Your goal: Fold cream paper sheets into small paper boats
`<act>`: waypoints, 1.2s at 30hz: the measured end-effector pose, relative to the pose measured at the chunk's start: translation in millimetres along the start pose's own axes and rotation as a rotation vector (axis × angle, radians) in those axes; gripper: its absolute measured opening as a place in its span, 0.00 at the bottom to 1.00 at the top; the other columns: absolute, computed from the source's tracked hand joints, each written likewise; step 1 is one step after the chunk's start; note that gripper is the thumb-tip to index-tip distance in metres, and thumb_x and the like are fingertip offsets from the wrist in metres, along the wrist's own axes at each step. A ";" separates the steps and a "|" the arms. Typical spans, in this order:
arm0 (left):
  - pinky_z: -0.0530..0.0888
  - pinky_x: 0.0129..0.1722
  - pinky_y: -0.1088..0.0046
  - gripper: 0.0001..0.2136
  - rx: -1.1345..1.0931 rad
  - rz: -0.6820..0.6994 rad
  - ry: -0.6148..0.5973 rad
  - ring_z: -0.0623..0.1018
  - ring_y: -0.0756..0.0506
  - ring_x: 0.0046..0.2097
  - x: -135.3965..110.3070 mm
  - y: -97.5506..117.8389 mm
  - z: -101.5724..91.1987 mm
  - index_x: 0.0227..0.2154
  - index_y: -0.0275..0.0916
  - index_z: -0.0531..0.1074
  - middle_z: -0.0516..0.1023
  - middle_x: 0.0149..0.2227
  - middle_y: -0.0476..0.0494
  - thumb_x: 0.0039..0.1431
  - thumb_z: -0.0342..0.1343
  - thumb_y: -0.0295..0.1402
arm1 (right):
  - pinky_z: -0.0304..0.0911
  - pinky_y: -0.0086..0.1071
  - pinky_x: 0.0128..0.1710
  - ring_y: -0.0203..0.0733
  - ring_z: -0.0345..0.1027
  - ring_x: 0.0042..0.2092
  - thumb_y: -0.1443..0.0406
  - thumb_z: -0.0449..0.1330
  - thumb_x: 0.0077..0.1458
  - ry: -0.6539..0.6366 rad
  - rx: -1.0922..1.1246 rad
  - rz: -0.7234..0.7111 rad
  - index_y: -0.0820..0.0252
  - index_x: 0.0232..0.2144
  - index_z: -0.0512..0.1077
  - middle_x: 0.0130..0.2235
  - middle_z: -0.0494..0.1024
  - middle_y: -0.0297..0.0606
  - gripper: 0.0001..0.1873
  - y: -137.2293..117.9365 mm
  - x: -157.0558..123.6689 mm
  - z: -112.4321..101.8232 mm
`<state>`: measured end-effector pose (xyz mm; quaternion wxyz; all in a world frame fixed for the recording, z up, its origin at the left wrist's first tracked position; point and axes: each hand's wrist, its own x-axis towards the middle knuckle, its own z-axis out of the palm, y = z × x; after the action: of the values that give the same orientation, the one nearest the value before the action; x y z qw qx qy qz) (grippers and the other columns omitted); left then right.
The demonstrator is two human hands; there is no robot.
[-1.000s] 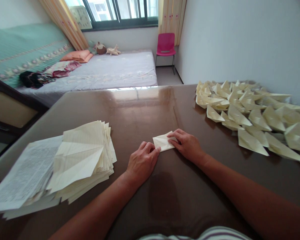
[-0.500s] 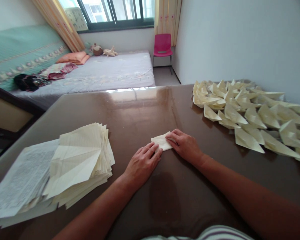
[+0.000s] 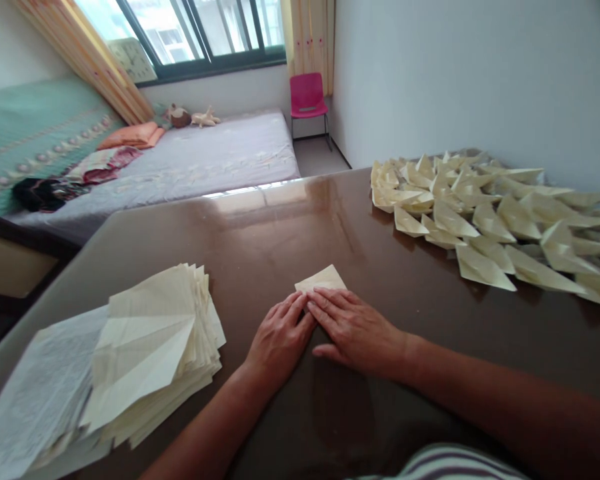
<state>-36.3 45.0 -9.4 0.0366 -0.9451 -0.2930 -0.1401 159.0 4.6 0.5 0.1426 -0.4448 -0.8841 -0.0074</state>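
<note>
A small folded piece of cream paper (image 3: 325,277) lies flat on the brown tabletop in front of me. My left hand (image 3: 281,337) rests with its fingertips on the paper's near left edge. Over the near part of the same paper lies my right hand (image 3: 357,328), fingers stretched out flat and thumb apart, covering its lower edge. The fingertips of both hands nearly meet on it. Neither hand grips the paper; it is pressed against the table.
At the left lies a stack of cream ruled sheets (image 3: 145,340), partly over printed pages (image 3: 45,387). Many folded paper boats (image 3: 485,220) crowd the table's right side by the wall. Beyond the glossy table (image 3: 260,233) are a bed (image 3: 230,153) and a pink chair (image 3: 307,95).
My right hand has gone from pinching the paper's right end to lying flat over its near edge. My left hand stays at the paper's left. The whole view has tilted slightly.
</note>
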 end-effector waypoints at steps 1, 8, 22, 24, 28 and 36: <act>0.73 0.52 0.59 0.14 0.003 0.002 -0.001 0.71 0.38 0.56 0.0 0.1 -0.1 0.50 0.38 0.71 0.72 0.54 0.37 0.64 0.50 0.31 | 0.47 0.44 0.63 0.54 0.49 0.65 0.44 0.51 0.57 -0.016 -0.002 0.010 0.75 0.61 0.58 0.63 0.60 0.56 0.44 -3.4 -3.0 3.6; 0.73 0.52 0.59 0.14 0.021 -0.006 0.022 0.72 0.39 0.56 0.1 0.0 3.1 0.51 0.38 0.71 0.73 0.54 0.38 0.64 0.49 0.31 | 0.43 0.45 0.65 0.57 0.42 0.67 0.37 0.49 0.52 -0.053 -0.037 0.050 0.80 0.63 0.53 0.65 0.54 0.62 0.54 2.9 -14.9 18.5; 0.75 0.50 0.61 0.12 0.001 -0.007 0.067 0.74 0.40 0.53 -3.7 -1.8 -0.9 0.48 0.38 0.73 0.76 0.49 0.40 0.63 0.52 0.31 | 0.38 0.46 0.65 0.51 0.40 0.68 0.38 0.44 0.55 -0.124 0.013 0.077 0.71 0.66 0.48 0.67 0.50 0.53 0.51 21.2 -14.8 15.9; 0.75 0.49 0.62 0.11 -0.003 -0.009 0.079 0.74 0.41 0.52 -3.5 -1.7 -2.4 0.46 0.37 0.73 0.77 0.47 0.41 0.64 0.51 0.31 | 0.39 0.46 0.65 0.52 0.41 0.68 0.38 0.45 0.55 -0.113 -0.013 0.094 0.72 0.65 0.50 0.66 0.51 0.55 0.51 19.7 -14.8 15.7; 0.75 0.48 0.63 0.10 -0.007 -0.021 0.090 0.75 0.43 0.50 -3.1 -0.9 -5.7 0.45 0.37 0.74 0.77 0.44 0.42 0.64 0.51 0.31 | 0.40 0.48 0.65 0.57 0.44 0.67 0.39 0.50 0.54 -0.067 -0.083 0.158 0.78 0.62 0.55 0.64 0.55 0.61 0.52 12.3 -15.5 16.1; 0.74 0.48 0.63 0.10 -0.001 -0.030 0.075 0.75 0.42 0.50 -2.9 -0.9 -7.1 0.44 0.38 0.74 0.77 0.43 0.43 0.64 0.51 0.31 | 0.46 0.46 0.63 0.57 0.49 0.65 0.40 0.51 0.54 -0.076 -0.106 0.054 0.78 0.61 0.59 0.63 0.57 0.60 0.49 -12.6 -14.9 12.3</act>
<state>-40.8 43.1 -3.5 0.0448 -0.9347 -0.3055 -0.1760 154.5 -13.0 -13.8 0.0851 -0.4755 -0.8749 -0.0335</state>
